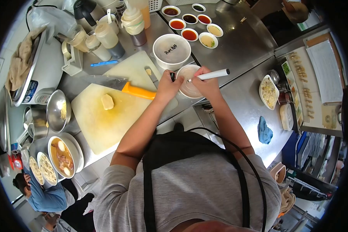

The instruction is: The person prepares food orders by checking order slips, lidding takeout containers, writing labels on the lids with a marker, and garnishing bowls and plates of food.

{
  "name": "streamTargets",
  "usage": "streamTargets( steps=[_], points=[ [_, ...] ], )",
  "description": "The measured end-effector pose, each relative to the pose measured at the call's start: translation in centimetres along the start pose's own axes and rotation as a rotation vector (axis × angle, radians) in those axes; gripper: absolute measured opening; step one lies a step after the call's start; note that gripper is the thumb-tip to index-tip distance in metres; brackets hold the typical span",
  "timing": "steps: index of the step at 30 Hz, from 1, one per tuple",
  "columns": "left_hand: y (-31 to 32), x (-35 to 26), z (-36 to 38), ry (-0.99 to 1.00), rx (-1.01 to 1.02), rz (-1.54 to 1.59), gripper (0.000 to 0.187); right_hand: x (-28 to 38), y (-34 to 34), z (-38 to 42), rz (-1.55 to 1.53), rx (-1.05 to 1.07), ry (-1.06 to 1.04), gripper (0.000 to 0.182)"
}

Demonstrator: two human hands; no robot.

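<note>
My right hand (207, 83) grips a white marker (214, 74), its tip down at the lid of a round white container (189, 89). On the container's other side, my left hand (169, 86) pinches a small black marker cap (172, 76) and rests near the rim. Just beyond stands a second lidded white container (171, 49) with black handwriting on its lid. A yellow-handled knife (139, 91) lies beside my left forearm, over the edge of a cutting board (96, 131) that bears a pale piece of food (107, 102).
Small sauce cups (189, 34) stand beyond the containers. Bottles (106, 34) crowd the back left. A soup bowl (63, 156) and a metal bowl (58, 111) sit at left. At right are a food bowl (268, 92) and blue cloth (265, 130). A person (46, 193) is at lower left.
</note>
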State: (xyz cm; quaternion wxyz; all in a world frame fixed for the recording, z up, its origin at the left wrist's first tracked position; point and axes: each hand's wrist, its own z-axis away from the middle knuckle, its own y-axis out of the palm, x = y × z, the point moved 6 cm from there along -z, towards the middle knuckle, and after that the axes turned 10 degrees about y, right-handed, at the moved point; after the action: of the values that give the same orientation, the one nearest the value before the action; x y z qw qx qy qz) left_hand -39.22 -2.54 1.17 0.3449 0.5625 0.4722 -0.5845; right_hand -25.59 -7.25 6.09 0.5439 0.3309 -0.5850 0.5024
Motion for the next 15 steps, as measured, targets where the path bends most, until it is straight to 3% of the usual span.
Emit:
streamTargets(
  steps=[13, 15],
  points=[
    [0.1, 0.2, 0.0, -0.006, -0.01, 0.009, 0.021, 1.0, -0.4, 0.1, 0.111, -0.032, -0.125, 0.009],
    [0.1, 0.2, 0.0, -0.01, -0.014, 0.026, 0.022, 1.1, -1.0, -0.1, 0.049, -0.015, -0.049, 0.01]
  ],
)
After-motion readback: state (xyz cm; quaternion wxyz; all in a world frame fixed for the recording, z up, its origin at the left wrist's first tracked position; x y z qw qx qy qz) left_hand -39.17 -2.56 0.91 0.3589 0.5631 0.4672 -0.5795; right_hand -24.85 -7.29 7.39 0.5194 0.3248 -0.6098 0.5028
